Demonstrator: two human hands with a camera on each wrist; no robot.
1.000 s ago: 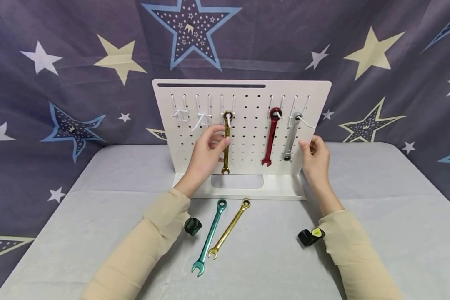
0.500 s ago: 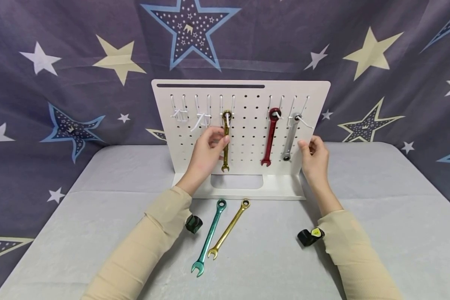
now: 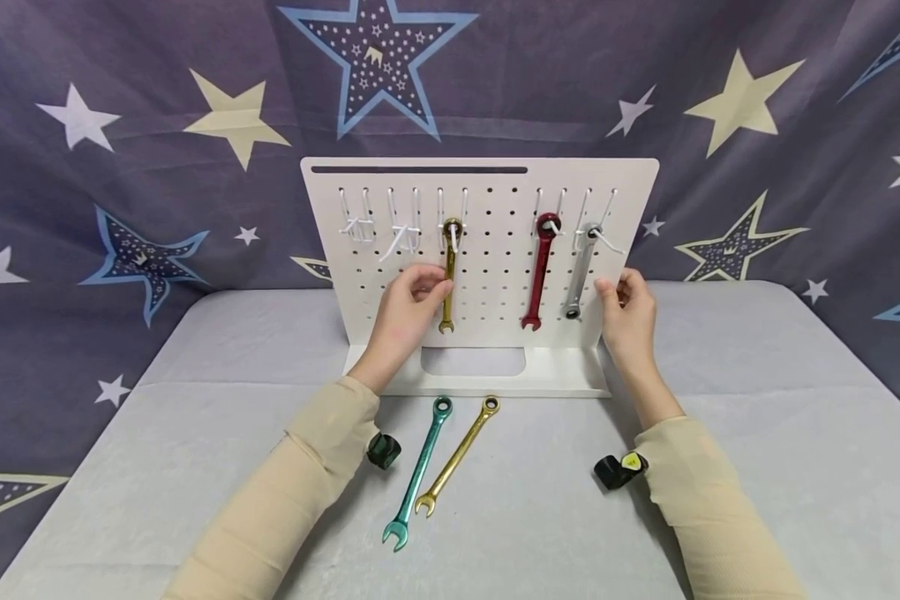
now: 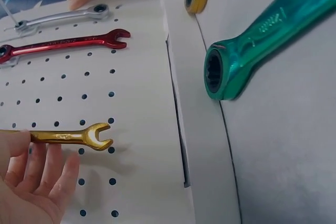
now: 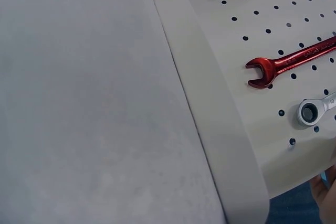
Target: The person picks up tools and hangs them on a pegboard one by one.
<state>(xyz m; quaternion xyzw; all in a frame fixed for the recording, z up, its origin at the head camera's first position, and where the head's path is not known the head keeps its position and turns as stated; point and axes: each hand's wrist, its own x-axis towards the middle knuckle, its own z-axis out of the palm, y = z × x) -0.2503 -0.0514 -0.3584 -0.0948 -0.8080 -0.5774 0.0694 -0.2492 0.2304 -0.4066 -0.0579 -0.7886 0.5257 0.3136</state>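
Note:
My left hand (image 3: 401, 312) pinches a gold combination wrench (image 3: 450, 250) around the middle of its shank, thumb in front. The wrench's ring end sits around a white hook on the pegboard (image 3: 495, 287), and its open end points down. In the left wrist view, the gold wrench (image 4: 63, 137) runs across close over the board, the other fingers spread beneath it. At the board's right edge, my right hand (image 3: 632, 315) grips with the thumb on the front and the fingers curled at the side. Part of this hand (image 5: 326, 195) shows in the right wrist view's corner.
A red wrench (image 3: 540, 271) and a silver wrench (image 3: 582, 271) hang on hooks at the right. Two hooks (image 3: 401, 237) at the left carry nothing. On the table before the board lie a green wrench (image 3: 420, 475) and another gold wrench (image 3: 459, 457).
My left hand has slid slightly down the hanging gold wrench, and the wrench's lower end has shifted a little up and left. The right hand stays at the board's edge.

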